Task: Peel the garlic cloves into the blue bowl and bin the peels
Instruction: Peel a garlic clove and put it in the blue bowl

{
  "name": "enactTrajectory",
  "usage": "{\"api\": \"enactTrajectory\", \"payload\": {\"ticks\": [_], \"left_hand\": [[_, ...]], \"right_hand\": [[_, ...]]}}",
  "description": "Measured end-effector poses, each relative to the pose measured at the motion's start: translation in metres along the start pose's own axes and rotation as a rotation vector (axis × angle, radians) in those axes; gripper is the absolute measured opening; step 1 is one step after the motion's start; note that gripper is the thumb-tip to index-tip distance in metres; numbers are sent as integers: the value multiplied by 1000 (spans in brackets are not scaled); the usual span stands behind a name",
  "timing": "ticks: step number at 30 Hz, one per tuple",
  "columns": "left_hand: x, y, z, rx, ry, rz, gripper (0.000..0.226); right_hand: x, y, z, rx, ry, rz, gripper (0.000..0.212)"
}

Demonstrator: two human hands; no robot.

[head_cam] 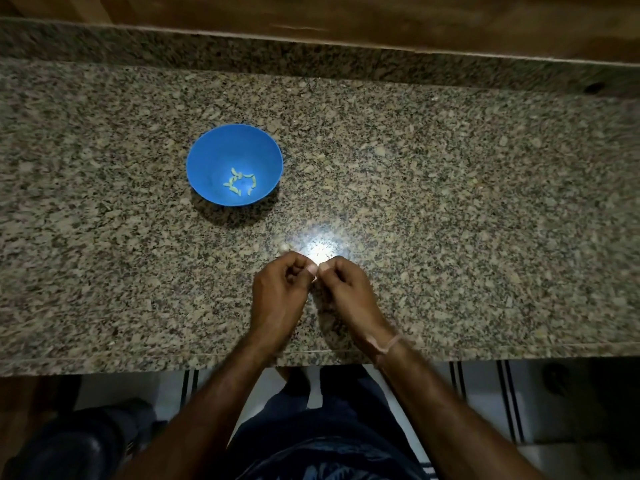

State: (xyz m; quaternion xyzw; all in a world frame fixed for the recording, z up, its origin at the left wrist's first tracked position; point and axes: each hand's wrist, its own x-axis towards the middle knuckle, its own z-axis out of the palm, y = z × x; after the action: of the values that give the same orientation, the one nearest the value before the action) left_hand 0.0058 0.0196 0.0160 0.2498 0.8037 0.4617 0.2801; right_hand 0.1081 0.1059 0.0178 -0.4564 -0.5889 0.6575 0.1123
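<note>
A blue bowl (207, 157) stands on the granite counter (450, 202), left of centre, with several peeled pale garlic cloves (239, 183) in its bottom. My left hand (280, 292) and my right hand (343, 289) meet near the counter's front edge, thumbs and fingertips pinched together around a small garlic clove (314, 279) that is almost wholly hidden between them. One unpeeled clove (284, 248) lies on the counter just beyond my left hand.
A bright light glare (322, 245) sits on the stone just past my fingers. A raised granite backsplash (311, 57) and a wooden surface (346, 15) run along the far side. Below the front edge are tiled floor and a dark bin-like object (69, 445).
</note>
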Motion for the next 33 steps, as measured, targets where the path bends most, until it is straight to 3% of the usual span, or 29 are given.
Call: {"api": "enactTrajectory", "payload": {"ticks": [4, 7, 10, 15, 23, 26, 33], "left_hand": [[2, -3, 2, -7, 31, -77, 9], [6, -3, 2, 17, 66, -107, 10], [9, 2, 1, 54, 73, -118, 10], [14, 5, 5, 74, 46, -84, 13], [15, 5, 8, 141, 89, 1, 8], [15, 7, 8, 63, 74, 67, 23], [17, 6, 10, 179, 104, 4, 3]], "right_hand": [[4, 15, -3, -172, 102, -194, 8], [8, 13, -4, -166, 103, -272, 13], [14, 6, -5, -134, 83, -297, 3], [28, 3, -12, -90, 60, -243, 6], [34, 2, -15, 217, -55, 3, 19], [34, -1, -16, 212, -66, 10, 20], [31, 1, -19, 175, -75, 7, 19]]}}
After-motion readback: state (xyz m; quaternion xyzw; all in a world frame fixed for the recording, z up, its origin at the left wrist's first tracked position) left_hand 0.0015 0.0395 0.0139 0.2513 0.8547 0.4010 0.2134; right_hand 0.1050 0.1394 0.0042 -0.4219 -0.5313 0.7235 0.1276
